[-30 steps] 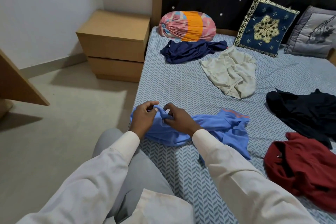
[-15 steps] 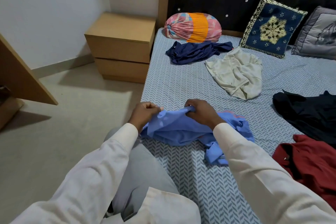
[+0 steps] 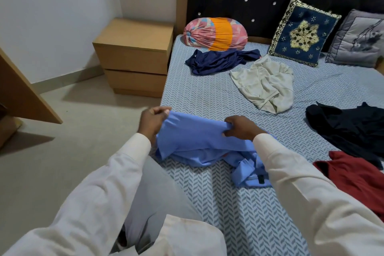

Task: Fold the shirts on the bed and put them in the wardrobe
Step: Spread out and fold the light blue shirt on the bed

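Where left hand (image 3: 152, 121) and right hand (image 3: 241, 128) pinch, blue shirt (image 3: 193, 137) taut.

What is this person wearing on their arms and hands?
Both arms are covered by long, loose off-white sleeves, the left sleeve and the right sleeve, ending in plain cuffs at the wrists. The left hand and right hand are bare: no gloves.

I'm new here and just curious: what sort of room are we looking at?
Most likely a home bedroom: a bed with a dark studded headboard, a blue cushion leaning against it, a wooden bedside cabinet alongside, and a light blue shirt partly lifted off the sheet.
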